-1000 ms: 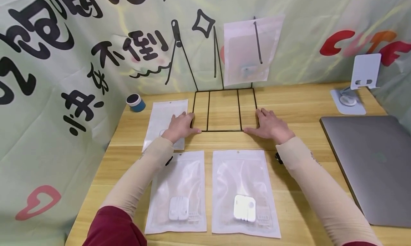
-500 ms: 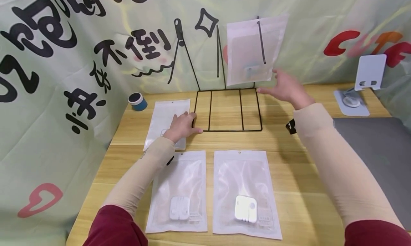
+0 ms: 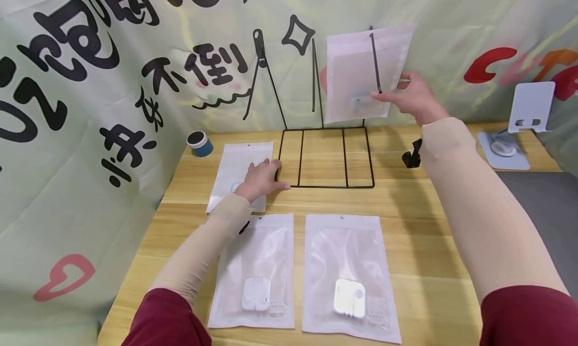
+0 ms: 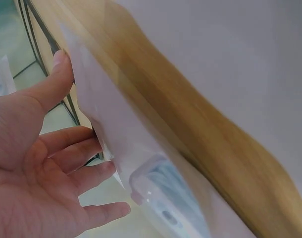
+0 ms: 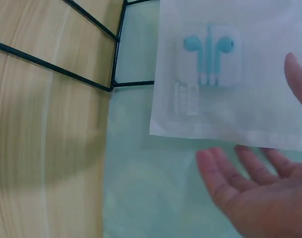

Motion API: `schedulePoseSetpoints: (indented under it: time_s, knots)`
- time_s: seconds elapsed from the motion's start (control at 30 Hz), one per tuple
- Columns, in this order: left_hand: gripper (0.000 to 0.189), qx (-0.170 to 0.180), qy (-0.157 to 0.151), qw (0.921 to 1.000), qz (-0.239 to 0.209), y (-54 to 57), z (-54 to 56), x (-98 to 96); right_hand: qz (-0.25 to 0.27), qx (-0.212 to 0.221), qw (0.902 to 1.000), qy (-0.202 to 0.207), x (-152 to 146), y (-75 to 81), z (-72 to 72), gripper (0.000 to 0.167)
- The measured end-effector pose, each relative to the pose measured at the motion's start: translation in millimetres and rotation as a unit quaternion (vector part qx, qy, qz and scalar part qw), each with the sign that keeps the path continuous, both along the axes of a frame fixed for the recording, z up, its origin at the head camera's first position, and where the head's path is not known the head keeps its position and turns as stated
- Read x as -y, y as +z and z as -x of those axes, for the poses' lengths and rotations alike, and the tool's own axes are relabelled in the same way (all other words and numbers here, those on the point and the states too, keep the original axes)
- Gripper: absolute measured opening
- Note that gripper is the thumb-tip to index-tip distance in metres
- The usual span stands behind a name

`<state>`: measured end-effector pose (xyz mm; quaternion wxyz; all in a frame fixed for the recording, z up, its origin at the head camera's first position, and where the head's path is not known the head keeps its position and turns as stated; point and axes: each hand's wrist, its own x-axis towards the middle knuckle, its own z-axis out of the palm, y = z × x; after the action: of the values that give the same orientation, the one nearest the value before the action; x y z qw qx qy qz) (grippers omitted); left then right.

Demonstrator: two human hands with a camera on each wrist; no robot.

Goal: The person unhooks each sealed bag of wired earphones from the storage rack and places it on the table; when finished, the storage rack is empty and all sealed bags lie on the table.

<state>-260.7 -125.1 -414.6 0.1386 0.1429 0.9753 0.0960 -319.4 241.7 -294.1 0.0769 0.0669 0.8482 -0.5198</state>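
Observation:
A black wire stand (image 3: pixel 331 187) rests on the table against the backdrop. My left hand (image 3: pixel 262 180) touches its front left corner, fingers loosely spread; the thumb reaches the black rod in the left wrist view. From the stand's right hook hangs a translucent white pouch (image 3: pixel 352 67). White earphones (image 5: pixel 209 54) in a clear case show through it in the right wrist view. My right hand (image 3: pixel 417 98) is at this pouch's right edge, thumb in front and fingers extended past the edge. Under my left forearm and hand lies another white pouch (image 3: pixel 241 158).
Two more pouches, a left one (image 3: pixel 259 250) and a right one (image 3: pixel 347 253), lie in front with white earphone cases inside. A blue jar (image 3: pixel 200 144) stands at back left. A white phone holder (image 3: pixel 533 108) and a grey laptop (image 3: pixel 546 210) are at the right.
My right hand has left the stand's front right corner and moved up to the hanging pouch's right edge. My left hand has stayed at the left corner.

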Motion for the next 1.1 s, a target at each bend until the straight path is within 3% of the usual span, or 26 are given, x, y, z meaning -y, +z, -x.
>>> schedulePoseSetpoints:
  time_s: [0.13,0.23,0.3,0.4,0.53,0.7,1.1]
  knots:
    - [0.077,-0.007,-0.001,1.0,0.004,-2.4,0.0,-0.5,0.069,0.004,0.9974,-0.021,-2,-1.1,6.2,0.09]
    - [0.076,-0.013,-0.005,0.9999,0.003,-3.3,0.6,-1.1,0.118,-0.019,0.9914,-0.053,-4,-3.8,8.2,0.064]
    - [0.076,-0.014,-0.007,0.9999,0.001,-3.3,0.7,-1.1,0.163,-0.039,0.9834,-0.071,-5,-4.9,9.5,0.046]
    - [0.075,-0.015,-0.007,0.9999,0.0,-3.4,0.8,-0.1,0.239,-0.05,0.9659,-0.086,-4,-4.2,11.1,0.03]
    - [0.074,-0.015,-0.007,0.9999,-0.002,-3.8,1.3,1.8,0.296,-0.055,0.9484,-0.099,-1,-2.4,12.4,0.026]
    - [0.075,-0.012,-0.009,0.9999,-0.005,-4.2,2.4,2.8,0.322,-0.06,0.9395,-0.1,-2,-2.9,12.8,0.028]
    - [0.076,-0.01,-0.008,0.9999,-0.005,-4.4,2.0,2.7,0.304,-0.072,0.9484,-0.055,-4,-5.0,-2.7,0.034]
